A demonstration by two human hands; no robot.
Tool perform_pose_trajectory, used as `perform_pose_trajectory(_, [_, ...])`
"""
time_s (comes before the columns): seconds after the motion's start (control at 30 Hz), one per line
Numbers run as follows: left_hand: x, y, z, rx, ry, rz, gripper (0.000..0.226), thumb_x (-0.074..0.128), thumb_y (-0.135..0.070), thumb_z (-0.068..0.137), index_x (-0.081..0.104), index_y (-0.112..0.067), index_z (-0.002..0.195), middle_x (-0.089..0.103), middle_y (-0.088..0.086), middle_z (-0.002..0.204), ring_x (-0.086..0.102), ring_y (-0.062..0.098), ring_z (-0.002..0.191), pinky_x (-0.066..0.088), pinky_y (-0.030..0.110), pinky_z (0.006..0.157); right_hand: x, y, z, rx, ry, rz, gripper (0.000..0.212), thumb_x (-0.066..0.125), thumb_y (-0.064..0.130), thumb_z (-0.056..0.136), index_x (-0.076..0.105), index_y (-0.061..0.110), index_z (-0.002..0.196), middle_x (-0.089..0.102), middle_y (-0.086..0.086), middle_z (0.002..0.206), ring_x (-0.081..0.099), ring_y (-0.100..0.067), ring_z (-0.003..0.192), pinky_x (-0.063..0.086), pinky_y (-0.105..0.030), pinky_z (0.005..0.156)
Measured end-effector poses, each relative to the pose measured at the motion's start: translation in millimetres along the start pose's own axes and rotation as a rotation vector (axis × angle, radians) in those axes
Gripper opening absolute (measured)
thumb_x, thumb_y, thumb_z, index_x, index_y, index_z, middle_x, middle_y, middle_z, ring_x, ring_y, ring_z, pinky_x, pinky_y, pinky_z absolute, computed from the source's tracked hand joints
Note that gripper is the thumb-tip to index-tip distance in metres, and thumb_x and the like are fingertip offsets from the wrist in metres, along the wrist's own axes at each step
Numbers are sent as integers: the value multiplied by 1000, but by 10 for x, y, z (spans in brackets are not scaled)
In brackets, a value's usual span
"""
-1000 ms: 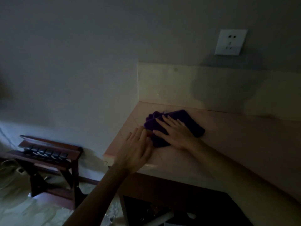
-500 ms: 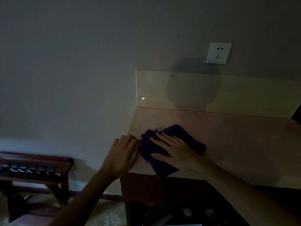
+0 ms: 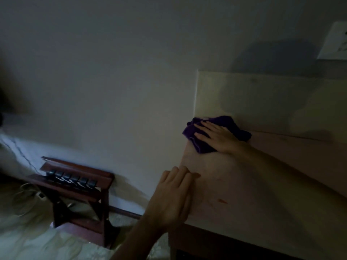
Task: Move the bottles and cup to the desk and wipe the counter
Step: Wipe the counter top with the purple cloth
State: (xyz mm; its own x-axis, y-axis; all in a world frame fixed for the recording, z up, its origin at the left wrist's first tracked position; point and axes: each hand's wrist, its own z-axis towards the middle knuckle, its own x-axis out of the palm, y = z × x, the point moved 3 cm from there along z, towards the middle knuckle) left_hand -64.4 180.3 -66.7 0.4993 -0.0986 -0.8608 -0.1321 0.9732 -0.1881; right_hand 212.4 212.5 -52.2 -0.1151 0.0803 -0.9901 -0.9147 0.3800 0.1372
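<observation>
At far left corner of pale pink stone table (image 3: 262, 184), crumpled purple cloth (image 3: 231, 124) pinned under flat-fingered right hand (image 3: 216, 136), well beyond flat, empty left hand (image 3: 172, 196) at near edge.

A crumpled purple cloth (image 3: 204, 145) lies bunched in the counter's (image 3: 253, 186) far left corner, touching the back panel; the counter is pale pinkish, smooth, with a small reddish mark near its front edge.
</observation>
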Motion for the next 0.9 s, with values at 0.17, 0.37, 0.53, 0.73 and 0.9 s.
perform_pose_trajectory(0.17, [-23,-6,-30,-81,-117,-48,38,32,-33,95,52,-13,121,50,2,118,53,18,96,43,34,84,39,303,-358,-7,22,9,64,15,66,94,11,41,153,3,17,162,2,-5,149,2,-36,120])
perform_pose_trajectory(0.37, [-133,266,-481,-406,-284,-243,30,31,-45,97,47,-19,103,43,-7,103,53,11,83,51,35,75,117,929,-1416,-129,22,5,66,8,69,91,4,43,152,1,15,163,1,-6,150,2,-40,122])
perform_pose_trajectory(0.53, [-274,594,-887,-439,-212,-210,12,39,-31,101,48,-22,99,41,-6,103,55,4,79,44,22,65,123,1329,-2096,-184,12,11,71,6,73,88,1,43,152,-2,15,163,-4,-5,149,-2,-37,122])
perform_pose_trajectory(0.73, [-233,579,-842,-383,-161,-225,18,41,-33,101,53,-19,103,39,-10,105,56,4,81,42,16,63,144,1310,-2005,-166,13,16,74,4,80,82,0,49,149,-2,14,163,-2,-6,150,1,-39,122])
perform_pose_trajectory(0.9, [-230,422,-519,-287,-238,-236,27,39,-37,97,55,-16,104,43,-4,105,56,12,84,52,33,70,141,1016,-1183,-102,8,62,76,5,80,82,12,47,150,4,12,163,3,-10,150,3,-42,122])
